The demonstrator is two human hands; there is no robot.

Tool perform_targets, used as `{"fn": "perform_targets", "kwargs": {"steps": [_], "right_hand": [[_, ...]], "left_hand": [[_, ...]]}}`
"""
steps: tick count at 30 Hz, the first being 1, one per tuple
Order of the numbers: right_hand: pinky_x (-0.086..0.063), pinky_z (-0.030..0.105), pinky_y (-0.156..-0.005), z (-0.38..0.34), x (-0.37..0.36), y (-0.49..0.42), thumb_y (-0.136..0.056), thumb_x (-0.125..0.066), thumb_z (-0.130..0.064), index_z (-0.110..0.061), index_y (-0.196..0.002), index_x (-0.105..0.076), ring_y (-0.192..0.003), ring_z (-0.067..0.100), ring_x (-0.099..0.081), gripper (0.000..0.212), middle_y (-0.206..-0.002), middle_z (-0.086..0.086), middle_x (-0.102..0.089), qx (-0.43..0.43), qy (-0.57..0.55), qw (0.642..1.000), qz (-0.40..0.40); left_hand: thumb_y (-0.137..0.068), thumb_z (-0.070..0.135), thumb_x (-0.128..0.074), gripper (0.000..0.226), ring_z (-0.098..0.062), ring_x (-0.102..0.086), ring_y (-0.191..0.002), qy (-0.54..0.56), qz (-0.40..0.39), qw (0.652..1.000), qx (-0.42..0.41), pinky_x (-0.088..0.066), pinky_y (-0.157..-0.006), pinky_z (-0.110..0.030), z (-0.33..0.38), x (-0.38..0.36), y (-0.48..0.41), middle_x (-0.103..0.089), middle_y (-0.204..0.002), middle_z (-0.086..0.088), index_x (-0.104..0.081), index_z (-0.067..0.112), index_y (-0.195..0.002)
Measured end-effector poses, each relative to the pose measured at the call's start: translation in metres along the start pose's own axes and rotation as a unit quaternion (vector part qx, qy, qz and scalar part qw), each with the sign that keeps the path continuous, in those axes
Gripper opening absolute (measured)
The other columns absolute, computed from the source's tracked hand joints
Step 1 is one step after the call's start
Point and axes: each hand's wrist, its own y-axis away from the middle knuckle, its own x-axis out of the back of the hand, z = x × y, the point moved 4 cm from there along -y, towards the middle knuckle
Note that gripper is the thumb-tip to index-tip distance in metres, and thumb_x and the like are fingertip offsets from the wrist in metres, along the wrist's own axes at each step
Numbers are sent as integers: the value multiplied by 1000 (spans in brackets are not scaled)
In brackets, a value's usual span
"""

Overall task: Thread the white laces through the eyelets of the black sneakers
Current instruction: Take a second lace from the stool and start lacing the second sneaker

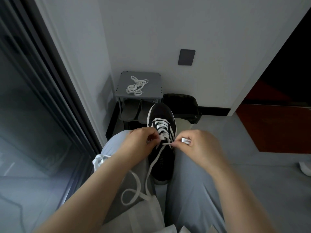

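While the black sneaker (161, 111) rests toe-away between our knees, its lower rows already threaded, our left hand (141, 140) pinches the white lace (161, 127) at an upper eyelet and our right hand (200, 147) pinches the strand pulled across. We judge the next move needs the tip fed through the opposite eyelet.

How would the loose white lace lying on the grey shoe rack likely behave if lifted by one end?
Probably floppy: the spare lace lies in a limp tangle on the rack. Likely to snag, since its loops cross each other. Probably very light, being thin and flat.
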Motion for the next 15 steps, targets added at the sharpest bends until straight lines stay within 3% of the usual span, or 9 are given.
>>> {"fn": "perform_targets", "kwargs": {"steps": [6, 11, 15], "right_hand": [[-42, 24, -61, 8, 1, 3, -81, -67, -45, -28, -80, -70, -73, 10, -58, 17, -74, -9, -66, -10, 10, 1000, -16], [-32, 22, -53, 12, 5, 4, -80, -69, -39, -30, -73, -68, -58, 2, -49, 12, -56, -16, -52, -8, -47, 999, 18], [-35, 19, -55, 10, 6, 8, -79, -70, -38, -30, -72, -69, -70, 2, -53, 10, -68, -15, -57, 6, -74, 995, 62]], "left_hand": [[-88, 16, -60, 7, -1, -47, -71, 107, -27, 993, 38, -35, -63, -10, -5, -8, -11, -52, -80, 8, -58, 14, -81], [-76, 34, -71, 32, -3, -39, -73, 37, -66, 995, 57, -32, -64, -15, -9, -16, -13, -38, -88, 14, -43, 22, -87], [-73, 31, -74, 37, -7, -48, -66, 30, -47, 996, 63, -39, -57, -15, -9, -12, -9, -50, -81, 8, -42, 16, -88]]}}
